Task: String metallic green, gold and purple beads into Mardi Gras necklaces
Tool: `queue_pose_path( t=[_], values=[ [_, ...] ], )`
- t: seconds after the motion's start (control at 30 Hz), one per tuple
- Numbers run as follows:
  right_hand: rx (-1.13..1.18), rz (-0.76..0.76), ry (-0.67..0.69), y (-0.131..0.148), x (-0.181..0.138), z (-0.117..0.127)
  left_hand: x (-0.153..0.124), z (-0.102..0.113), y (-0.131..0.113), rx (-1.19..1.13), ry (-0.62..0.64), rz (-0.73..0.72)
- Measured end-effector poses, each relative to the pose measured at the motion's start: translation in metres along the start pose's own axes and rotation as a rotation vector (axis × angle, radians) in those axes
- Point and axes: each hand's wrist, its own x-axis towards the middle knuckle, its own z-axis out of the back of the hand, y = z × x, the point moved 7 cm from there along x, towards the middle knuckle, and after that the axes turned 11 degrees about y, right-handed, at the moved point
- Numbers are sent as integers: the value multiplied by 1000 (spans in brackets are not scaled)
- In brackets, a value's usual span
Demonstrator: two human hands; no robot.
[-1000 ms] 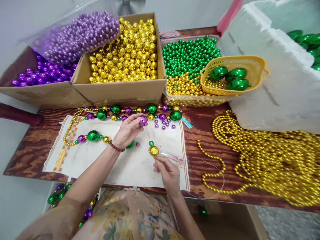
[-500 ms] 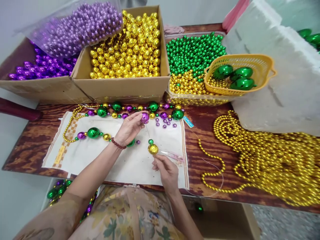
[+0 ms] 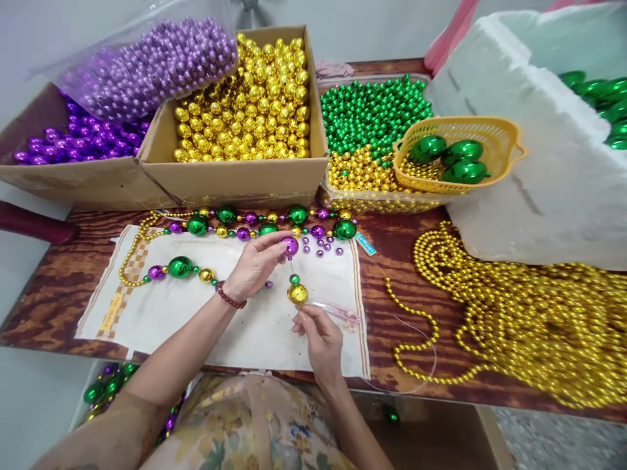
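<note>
Two bare hands hold a short bead strand [image 3: 294,281] between them, above a white cloth [image 3: 240,349] on a dark, wood-grained table [image 3: 386,251]. We see the left hand [image 3: 251,266], a bracelet [image 3: 230,297] of dark red beads at its wrist, pinching a purple bead [image 3: 290,246] between thumb and fingers. Below it we note a bare length of thread [image 3: 292,266], then a small green bead [image 3: 294,279] touching a larger gold bead [image 3: 297,294]. At the gold bead's lower end, the right hand [image 3: 321,336] pinches with thumb and finger pressed together; whether on the bead itself or on thread beneath it, we cannot tell. To the left, strung beads [image 3: 180,266] in purple, green and gold run behind the left wrist, where we lose their course. Near the purple bead we find loose lilac beads [image 3: 320,245], and along the cloth's far edge, bead rows [image 3: 298,214]. Behind these stands a cardboard box [image 3: 235,179] of gold balls; at right lies a heap of gold bead chain [image 3: 529,320].
</note>
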Motion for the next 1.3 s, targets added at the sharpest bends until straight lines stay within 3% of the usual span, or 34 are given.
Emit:
queue_pose_path(
  t=[0.33,0.57,0.83,1.13,1.3],
  values=[
    [28,53,-54,4,3,-5,-20,-18,-20,263,67,-210],
    [-35,141,34,14,7,-9,-33,-37,-48,503,88,-344],
    [-9,116,-47,11,8,-11,-28,-30,-36,283,93,-233],
    [217,-33,211,15,11,-39,-17,-15,-30,90,-36,-156],
    [263,-96,72,8,11,-35,-20,-17,-31,135,-28,-175]
  ],
)
